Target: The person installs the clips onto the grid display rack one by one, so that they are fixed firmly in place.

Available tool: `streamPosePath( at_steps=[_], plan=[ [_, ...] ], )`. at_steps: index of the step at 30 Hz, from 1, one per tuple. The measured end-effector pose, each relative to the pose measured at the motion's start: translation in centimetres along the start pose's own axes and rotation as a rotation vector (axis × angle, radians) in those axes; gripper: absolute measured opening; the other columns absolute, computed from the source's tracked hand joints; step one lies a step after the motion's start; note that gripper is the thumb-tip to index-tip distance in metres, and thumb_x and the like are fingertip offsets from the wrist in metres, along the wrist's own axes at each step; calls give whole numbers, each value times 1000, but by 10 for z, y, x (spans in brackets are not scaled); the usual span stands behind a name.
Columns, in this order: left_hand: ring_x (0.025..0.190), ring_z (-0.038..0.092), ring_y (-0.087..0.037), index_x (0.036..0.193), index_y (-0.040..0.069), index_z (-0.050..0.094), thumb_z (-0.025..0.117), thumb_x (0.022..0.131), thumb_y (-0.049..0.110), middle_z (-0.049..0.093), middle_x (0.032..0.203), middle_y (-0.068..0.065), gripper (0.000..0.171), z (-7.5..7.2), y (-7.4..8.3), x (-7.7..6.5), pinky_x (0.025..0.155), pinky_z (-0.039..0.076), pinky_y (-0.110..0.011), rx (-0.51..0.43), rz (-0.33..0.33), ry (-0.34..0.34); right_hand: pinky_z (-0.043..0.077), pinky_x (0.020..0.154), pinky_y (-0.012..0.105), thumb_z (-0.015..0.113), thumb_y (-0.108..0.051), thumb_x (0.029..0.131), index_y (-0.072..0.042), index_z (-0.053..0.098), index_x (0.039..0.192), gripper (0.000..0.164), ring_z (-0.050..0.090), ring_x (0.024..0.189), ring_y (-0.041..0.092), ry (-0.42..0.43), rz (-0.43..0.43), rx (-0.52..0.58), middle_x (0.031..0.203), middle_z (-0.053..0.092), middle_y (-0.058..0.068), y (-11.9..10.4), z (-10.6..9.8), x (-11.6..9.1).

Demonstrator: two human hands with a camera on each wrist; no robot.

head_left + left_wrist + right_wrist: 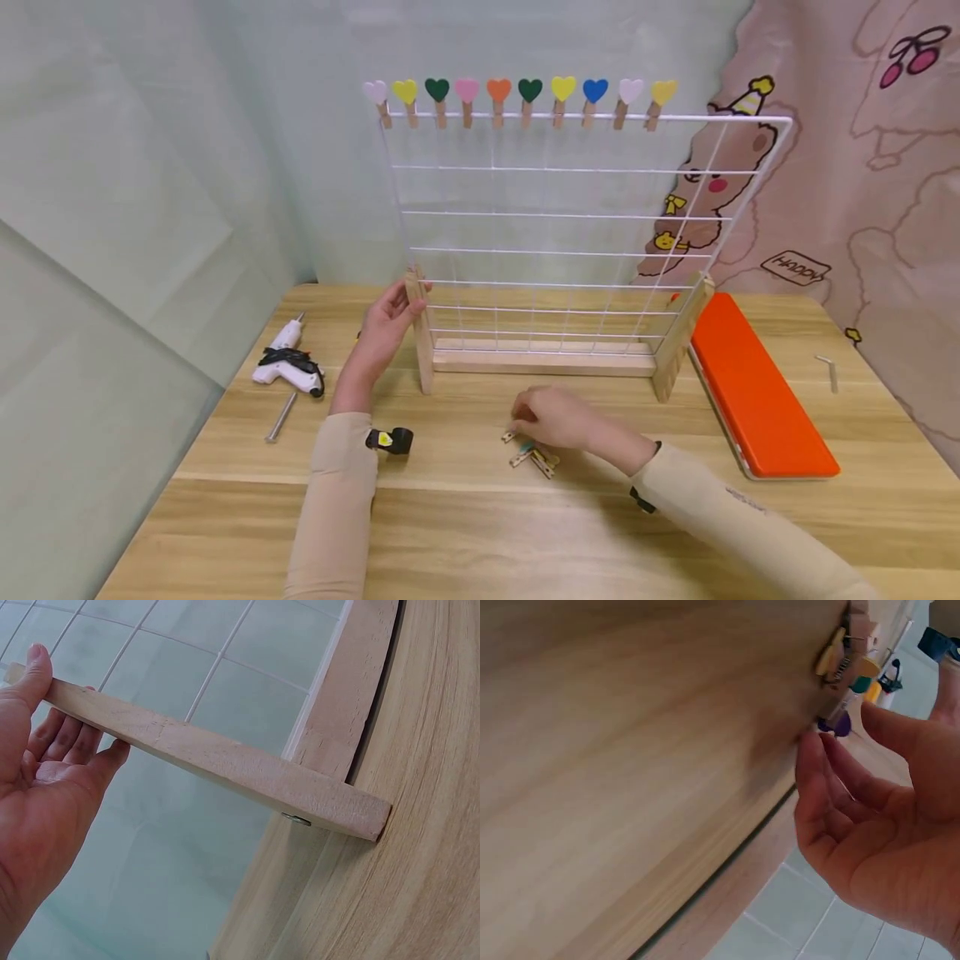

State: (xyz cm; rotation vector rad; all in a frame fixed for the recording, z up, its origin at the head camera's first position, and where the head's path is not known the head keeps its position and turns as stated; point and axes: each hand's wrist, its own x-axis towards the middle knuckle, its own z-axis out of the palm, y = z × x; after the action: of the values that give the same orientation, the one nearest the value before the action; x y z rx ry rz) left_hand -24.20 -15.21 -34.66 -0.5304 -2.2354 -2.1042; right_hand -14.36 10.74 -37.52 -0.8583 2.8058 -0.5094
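Note:
A white wire grid rack stands on wooden legs, with a row of heart-topped mini clothespins clipped along its top rail. My left hand holds the upper end of the left wooden leg, its thumb on one face and fingers behind. Low over the table in front of the rack, my right hand reaches down at a small pile of loose clothespins. In the right wrist view, a purple-heart clothespin lies between the parted thumb and index finger.
To the left lie a white glue gun with a black cord and a metal bolt. An orange case lies at the right, beside the right wooden leg. Farther right is a hex key.

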Motion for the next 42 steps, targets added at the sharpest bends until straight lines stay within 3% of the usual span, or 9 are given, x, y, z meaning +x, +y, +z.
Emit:
streamPosePath(
  at_steps=[8,14,17,22,30,33,38,42],
  plan=[
    [123,35,-10,126,22,44,53,84,34,43,131,2,45,-1,-1,-1,100,30,-34,8,-16,4,41,60,20,62,-28,79,-16,61,82,12,47,66,4,-83,-18,0,73,52,-9,-8,-1,6],
    [123,34,-8,125,21,45,53,84,34,43,131,3,43,0,1,-1,101,30,-32,18,-4,-3,44,63,19,65,-14,78,-9,63,83,8,52,68,6,-120,-55,128,74,59,-5,-8,-2,11],
    [123,34,-8,124,21,45,53,84,34,43,131,3,43,0,1,-1,101,29,-32,17,-4,-2,46,63,18,66,-10,76,-6,63,84,9,54,68,6,-141,-24,211,74,61,-3,-6,-2,12],
    [123,33,-8,124,21,45,53,84,34,43,131,2,43,0,1,-1,101,29,-32,9,-6,1,46,63,18,68,-11,74,-8,64,81,9,55,67,6,-138,13,293,74,61,-5,-1,-2,12],
    [123,34,-8,126,17,43,52,84,34,44,130,1,46,0,1,0,101,29,-32,19,-7,2,45,63,21,68,-23,74,-16,62,74,9,53,65,5,-69,9,319,71,59,-10,9,-2,7],
    [123,34,-8,126,15,43,52,84,33,45,130,0,47,0,1,0,101,29,-32,9,-8,2,47,65,21,68,-20,74,-13,63,79,10,56,67,6,-62,-14,382,74,61,-8,12,-6,4],
    [123,34,-10,124,14,44,53,84,29,43,131,-4,43,1,2,0,101,29,-32,-29,2,-7,49,73,22,68,-20,75,-4,63,97,28,60,78,11,-136,-92,571,89,64,5,22,-16,-3],
    [124,33,-11,125,15,44,53,85,27,42,132,-5,43,1,5,-1,101,29,-33,-31,0,-15,48,78,24,67,-21,76,-2,63,101,32,59,86,14,-161,-133,633,97,62,11,30,-40,-14]
  ],
)
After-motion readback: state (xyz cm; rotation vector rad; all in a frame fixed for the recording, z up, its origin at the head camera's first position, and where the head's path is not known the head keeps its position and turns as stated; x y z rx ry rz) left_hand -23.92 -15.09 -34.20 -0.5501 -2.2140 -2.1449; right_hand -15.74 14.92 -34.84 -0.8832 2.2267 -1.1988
